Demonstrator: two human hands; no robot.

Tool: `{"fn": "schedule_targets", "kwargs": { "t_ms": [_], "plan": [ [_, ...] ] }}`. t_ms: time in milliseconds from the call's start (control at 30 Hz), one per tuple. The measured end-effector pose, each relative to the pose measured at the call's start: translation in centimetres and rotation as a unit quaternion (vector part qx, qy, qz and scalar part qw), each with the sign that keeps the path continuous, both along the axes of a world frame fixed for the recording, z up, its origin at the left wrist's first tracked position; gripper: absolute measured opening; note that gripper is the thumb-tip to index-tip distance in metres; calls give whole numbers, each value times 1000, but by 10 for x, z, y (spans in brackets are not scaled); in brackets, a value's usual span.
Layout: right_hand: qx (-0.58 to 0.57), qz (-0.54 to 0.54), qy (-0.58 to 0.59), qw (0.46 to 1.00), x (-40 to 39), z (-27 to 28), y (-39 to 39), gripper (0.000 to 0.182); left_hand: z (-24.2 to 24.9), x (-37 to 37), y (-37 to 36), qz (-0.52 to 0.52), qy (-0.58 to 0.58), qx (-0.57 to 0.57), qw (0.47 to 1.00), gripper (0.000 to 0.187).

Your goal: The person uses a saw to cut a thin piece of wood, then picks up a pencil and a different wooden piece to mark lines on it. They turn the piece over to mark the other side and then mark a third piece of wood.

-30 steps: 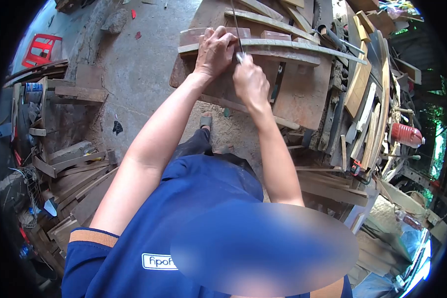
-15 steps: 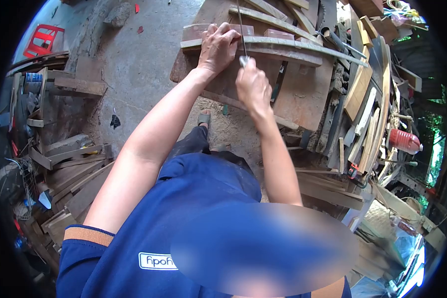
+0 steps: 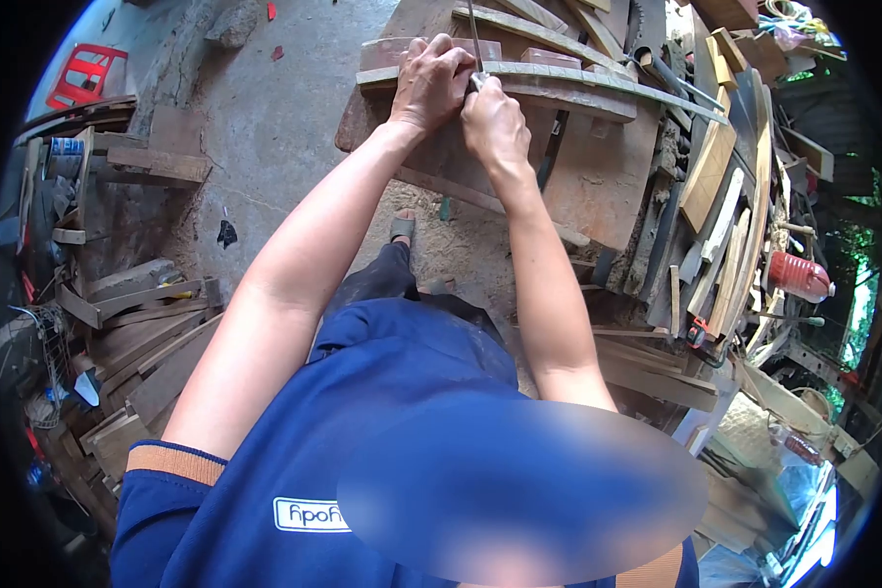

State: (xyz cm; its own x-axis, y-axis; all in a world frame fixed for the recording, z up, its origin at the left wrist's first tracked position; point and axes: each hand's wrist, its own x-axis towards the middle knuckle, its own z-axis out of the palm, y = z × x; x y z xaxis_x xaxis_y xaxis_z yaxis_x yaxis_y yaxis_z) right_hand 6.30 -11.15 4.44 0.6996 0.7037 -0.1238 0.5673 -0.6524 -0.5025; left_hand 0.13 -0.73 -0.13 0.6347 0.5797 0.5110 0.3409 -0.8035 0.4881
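A long thin wood strip (image 3: pixel 598 82) lies across wooden pieces on a low wooden bench (image 3: pixel 598 186). Toward the strip's left end, my left hand (image 3: pixel 431 83) is closed on it, with bent fingers. My right hand (image 3: pixel 497 122), wrapped round the handle of a narrow-bladed saw (image 3: pixel 476 41), is just right of the left hand. The thin blade points away from me and crosses the strip close to my left fingers. A reddish wood block (image 3: pixel 551 59) sits behind the strip.
Stacked boards (image 3: pixel 710 167) and a red plastic bottle (image 3: pixel 800 277) are on the right. Scrap wood (image 3: pixel 157 323) lies on the left, below a red plastic chair (image 3: pixel 88 74). My sandalled foot (image 3: pixel 403 227) is on the dusty floor under the bench's near edge.
My right hand has moved forward with the saw, up close to the strip and my left hand. The left hand has shifted very slightly while staying on the strip.
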Motion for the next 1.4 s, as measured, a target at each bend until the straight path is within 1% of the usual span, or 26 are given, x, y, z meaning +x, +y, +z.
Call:
{"fn": "schedule_targets", "kwargs": {
  "t_ms": [100,200,233,267,333,433,500,600,633,733,833,933,967,1000,1067,1167,1200,1267,1400],
  "plan": [
    [-10,4,11,1000,-11,4,-23,27,0,0,2,-14,-6,-9,1000,15],
    [-12,10,12,1000,-15,5,-34,28,-1,0,0,-3,-9,-22,1000,11],
    [-16,12,20,1000,-8,2,-25,28,0,-1,-1,-3,-12,-4,1000,14],
    [7,16,7,1000,0,-6,-13,28,1,-1,-2,-7,-8,-8,1000,14],
    [-9,10,14,1000,4,1,4,29,1,0,2,-9,-6,-3,1000,14],
    [-8,4,20,1000,-6,1,-18,28,2,1,1,-4,-4,-4,1000,14],
    [-34,-3,37,999,-20,9,-40,28,1,0,-1,0,-10,-16,1000,15],
    [-25,10,33,999,-10,6,-28,29,1,-1,0,-6,-19,-4,1000,15],
    [-10,11,23,1000,-4,6,-17,29,3,-1,-1,-4,-5,-3,1000,15],
    [-8,-1,14,1000,0,2,-2,29,3,0,0,-2,-5,-8,1000,15],
    [-22,3,26,999,-11,3,-28,29,0,0,3,-11,-16,-22,1000,12],
    [-22,14,21,999,-13,7,-35,29,-1,0,1,-9,-26,-26,999,13],
    [-29,13,16,999,-10,6,-27,29,-2,0,1,-3,-25,-14,1000,13],
    [1,21,3,1000,-1,-5,-19,29,0,0,2,-8,-19,-17,1000,13],
    [-4,6,11,1000,5,1,1,28,1,1,0,-3,-13,-11,1000,16],
    [6,19,-8,1000,-5,-5,-21,27,5,-2,0,-6,-1,-6,1000,16],
    [-8,11,15,1000,-14,5,-35,26,0,-1,2,-9,-10,-14,1000,16],
    [-44,6,16,999,-22,8,-48,27,3,-1,-1,1,-4,-20,1000,17],
    [-1,8,16,1000,3,3,-5,28,1,0,0,-6,-2,-17,1000,17]
  ]
}}
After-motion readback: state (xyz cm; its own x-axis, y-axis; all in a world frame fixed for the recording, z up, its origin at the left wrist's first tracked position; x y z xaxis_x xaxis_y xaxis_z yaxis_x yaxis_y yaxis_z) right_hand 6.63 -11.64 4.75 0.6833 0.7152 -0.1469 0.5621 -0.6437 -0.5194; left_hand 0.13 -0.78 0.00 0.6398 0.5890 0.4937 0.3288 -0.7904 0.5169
